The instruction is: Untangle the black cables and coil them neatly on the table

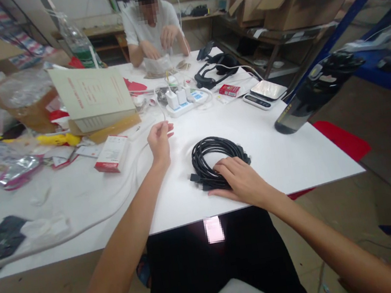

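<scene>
A coil of black cable (214,151) lies flat on the white table in front of me, its plug ends sticking out at the left and right. My right hand (239,179) grips the coil's near right side, fingers over the top and thumb at the table edge side. Left of the coil, my left hand (160,144) hovers over the table with its fingers curled together. A thin white cable (161,110) runs down to those fingers; whether they pinch it I cannot tell. Behind is a white power strip (187,106) with several chargers plugged in.
At left are a red-and-white box (112,154), a booklet (94,95) and mixed packaging. A digital scale (264,94), a black bottle (312,94) and a black headset (215,70) stand at right. Across the table (293,161), a person handles a clear bag (158,65).
</scene>
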Demonstrator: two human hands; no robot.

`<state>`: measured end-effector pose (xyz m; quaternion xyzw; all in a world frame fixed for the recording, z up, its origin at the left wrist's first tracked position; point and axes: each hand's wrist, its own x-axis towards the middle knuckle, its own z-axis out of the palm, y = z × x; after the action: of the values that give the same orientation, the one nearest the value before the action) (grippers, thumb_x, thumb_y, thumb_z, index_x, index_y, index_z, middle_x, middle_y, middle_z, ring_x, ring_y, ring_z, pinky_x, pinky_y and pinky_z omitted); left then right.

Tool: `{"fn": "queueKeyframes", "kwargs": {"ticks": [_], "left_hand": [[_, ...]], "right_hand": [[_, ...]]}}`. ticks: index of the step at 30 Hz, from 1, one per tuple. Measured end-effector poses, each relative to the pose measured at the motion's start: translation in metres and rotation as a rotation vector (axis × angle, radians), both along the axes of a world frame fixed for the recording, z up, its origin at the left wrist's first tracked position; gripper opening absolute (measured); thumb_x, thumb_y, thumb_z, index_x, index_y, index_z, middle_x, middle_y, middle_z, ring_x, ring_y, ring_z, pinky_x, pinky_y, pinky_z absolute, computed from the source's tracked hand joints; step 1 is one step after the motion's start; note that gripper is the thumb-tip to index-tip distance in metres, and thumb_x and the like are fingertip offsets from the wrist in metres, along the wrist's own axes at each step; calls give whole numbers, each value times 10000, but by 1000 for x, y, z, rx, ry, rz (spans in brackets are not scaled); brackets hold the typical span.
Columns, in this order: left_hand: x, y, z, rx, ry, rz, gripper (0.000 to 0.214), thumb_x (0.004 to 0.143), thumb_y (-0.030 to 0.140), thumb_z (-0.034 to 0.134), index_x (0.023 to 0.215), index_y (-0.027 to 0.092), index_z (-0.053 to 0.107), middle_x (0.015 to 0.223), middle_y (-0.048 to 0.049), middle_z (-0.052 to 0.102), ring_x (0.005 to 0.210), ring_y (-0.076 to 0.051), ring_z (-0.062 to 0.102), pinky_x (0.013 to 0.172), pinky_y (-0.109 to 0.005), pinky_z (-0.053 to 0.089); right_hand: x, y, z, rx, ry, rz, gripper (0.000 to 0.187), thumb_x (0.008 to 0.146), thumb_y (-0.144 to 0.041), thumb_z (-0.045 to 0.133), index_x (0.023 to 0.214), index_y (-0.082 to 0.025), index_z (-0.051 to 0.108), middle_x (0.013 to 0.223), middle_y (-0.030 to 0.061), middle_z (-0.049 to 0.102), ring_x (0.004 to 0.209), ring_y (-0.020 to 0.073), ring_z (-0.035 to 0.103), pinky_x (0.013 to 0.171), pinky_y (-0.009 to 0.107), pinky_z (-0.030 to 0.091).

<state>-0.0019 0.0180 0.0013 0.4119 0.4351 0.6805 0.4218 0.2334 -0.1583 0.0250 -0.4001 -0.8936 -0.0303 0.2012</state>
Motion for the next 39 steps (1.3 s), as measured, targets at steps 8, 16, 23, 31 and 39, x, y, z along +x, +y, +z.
{"fn": "queueKeyframes", "kwargs": {"ticks": [8,16,23,31,39], "left_hand": [[-3,3,-1,-11,49,1,212,871,370,714,980,189,720,949,-69,775,903,-187,731,736,-267,537],[-4,3,-2,-30,59,-2,175,869,335,705,966,190,724,910,-55,762,849,-168,707,715,-255,527],[-4,4,-2,-37,114,-22,215,868,382,742,976,197,725,893,-50,747,827,-164,690,698,-250,511],[-3,3,-2,-13,155,-16,222,848,388,739,963,198,733,877,-40,733,786,-150,662,659,-235,489],[-3,2,-1,-14,154,-8,214,841,371,726,961,194,733,874,-43,725,774,-148,647,647,-235,473]], "right_hand": [[43,85,-17,9,-144,-75,622,999,-788,510,871,-191,628,820,94,719,737,228,642,701,342,354],[79,150,-17,-34,-151,-299,638,977,-817,508,871,-199,622,882,106,755,782,257,668,651,341,235],[84,154,-22,-21,-31,-365,646,931,-845,555,930,-205,645,900,107,744,846,291,677,694,354,319],[91,152,-22,-27,141,-325,564,956,-774,584,948,-213,649,918,103,726,859,282,650,777,376,420],[90,151,-21,-51,180,-324,547,948,-760,613,897,-216,642,884,94,720,813,267,638,735,371,414]]}}
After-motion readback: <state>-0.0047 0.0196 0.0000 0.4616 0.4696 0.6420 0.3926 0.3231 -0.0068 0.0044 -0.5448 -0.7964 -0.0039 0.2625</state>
